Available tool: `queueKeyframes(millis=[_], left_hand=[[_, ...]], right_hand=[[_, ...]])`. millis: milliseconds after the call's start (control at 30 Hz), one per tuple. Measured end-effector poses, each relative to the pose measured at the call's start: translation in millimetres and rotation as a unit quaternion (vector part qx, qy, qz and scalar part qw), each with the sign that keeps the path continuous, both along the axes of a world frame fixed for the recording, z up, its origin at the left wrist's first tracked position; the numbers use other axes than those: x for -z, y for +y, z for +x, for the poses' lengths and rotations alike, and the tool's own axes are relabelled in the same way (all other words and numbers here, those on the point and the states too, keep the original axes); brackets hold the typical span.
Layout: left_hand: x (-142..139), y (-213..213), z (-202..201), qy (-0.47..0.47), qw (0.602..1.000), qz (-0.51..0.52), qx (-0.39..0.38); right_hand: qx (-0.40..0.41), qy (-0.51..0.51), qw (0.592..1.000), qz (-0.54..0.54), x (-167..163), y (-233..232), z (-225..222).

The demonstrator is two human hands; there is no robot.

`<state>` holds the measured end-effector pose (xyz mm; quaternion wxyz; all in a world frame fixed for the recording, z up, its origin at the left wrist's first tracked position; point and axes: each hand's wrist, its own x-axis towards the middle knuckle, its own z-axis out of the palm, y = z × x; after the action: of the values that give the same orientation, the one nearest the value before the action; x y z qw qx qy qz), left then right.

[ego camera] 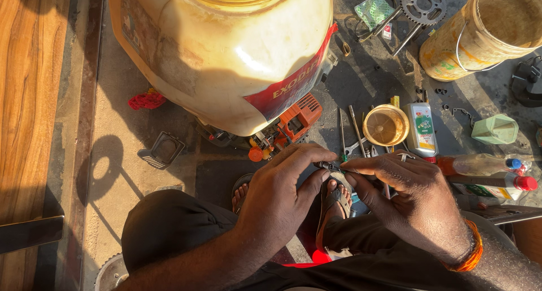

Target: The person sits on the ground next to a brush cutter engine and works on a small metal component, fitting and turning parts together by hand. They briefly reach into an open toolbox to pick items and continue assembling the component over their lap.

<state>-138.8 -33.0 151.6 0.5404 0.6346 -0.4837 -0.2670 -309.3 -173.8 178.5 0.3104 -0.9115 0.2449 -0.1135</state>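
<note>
My left hand and my right hand meet above my sandalled feet, fingertips pinched together on a small dark metal part. The part is mostly hidden by my fingers, so its shape is unclear. An orange band circles my right wrist. Just beyond my hands stands a large cream plastic tank mounted on a small orange engine.
On the stained floor to the right lie thin hand tools, a shallow yellow cup, a white oil bottle, capped clear bottles, a green container, a sprocket and a yellow bucket. A black cover and red rag lie left.
</note>
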Motion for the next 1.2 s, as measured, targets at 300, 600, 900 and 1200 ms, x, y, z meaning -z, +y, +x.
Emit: queueKeyframes(millis=[300,600,900,1200], left_hand=[[0,2,1,-0.193,0.981,-0.034,0.01],[3,5,4,-0.299,0.951,-0.057,0.048],[2,2,3,-0.235,0.97,-0.045,0.036],[1,-2,4,-0.102,0.993,-0.039,0.042]], right_hand=[[-0.054,-0.028,0.991,-0.121,-7,3,4],[0.062,0.156,0.98,0.107,-3,0,10],[-0.043,-0.016,0.994,-0.097,-1,7,3],[-0.138,-0.057,0.931,-0.332,-5,6,-1]])
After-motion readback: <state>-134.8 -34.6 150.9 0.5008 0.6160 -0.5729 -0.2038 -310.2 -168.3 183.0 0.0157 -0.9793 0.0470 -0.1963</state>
